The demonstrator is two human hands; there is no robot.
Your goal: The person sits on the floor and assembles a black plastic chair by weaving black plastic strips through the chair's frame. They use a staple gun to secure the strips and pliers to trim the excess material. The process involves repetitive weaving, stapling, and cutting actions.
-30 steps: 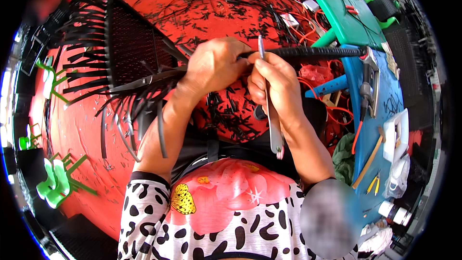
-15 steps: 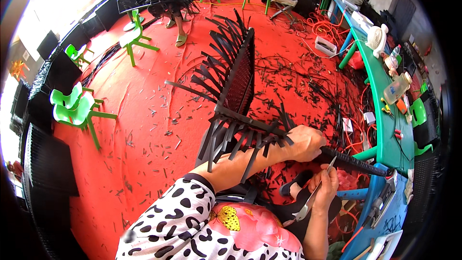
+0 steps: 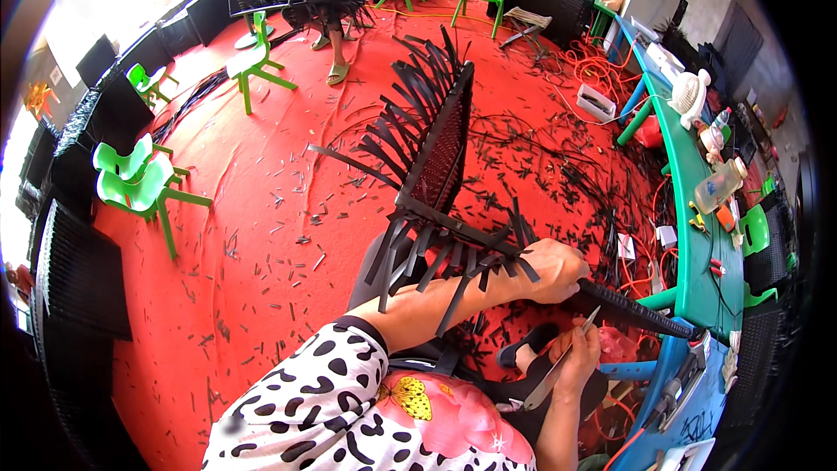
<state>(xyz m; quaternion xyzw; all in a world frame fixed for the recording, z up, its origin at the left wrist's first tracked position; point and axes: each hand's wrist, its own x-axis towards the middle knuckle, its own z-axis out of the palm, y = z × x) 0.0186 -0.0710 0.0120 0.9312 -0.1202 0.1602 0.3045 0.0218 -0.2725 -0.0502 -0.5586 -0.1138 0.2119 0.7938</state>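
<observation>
A black woven panel on a frame (image 3: 436, 166) stands across my knees, with loose flat strips fanning from its left and lower edges. My left hand (image 3: 555, 270) is closed at the panel's near right corner, where a black frame bar (image 3: 632, 310) runs off to the right; its fingertips are partly hidden. Just below, my right hand (image 3: 575, 362) is closed round a slim silver pointed tool (image 3: 547, 386). The tool's tip points up toward the bar, apart from my left hand. Its exact kind cannot be made out.
Cut black strips litter the red floor (image 3: 261, 288). A green table (image 3: 702, 270) with a bottle and a white fan stands at right, beside a blue table (image 3: 697, 392). Green chairs (image 3: 139, 179) stand at left. Far off, a person (image 3: 336, 0) sits with another black panel.
The whole view has shifted slightly. My right hand and the silver tool have moved down and a little left, away from the bar. My left hand stays closed at the panel's corner.
</observation>
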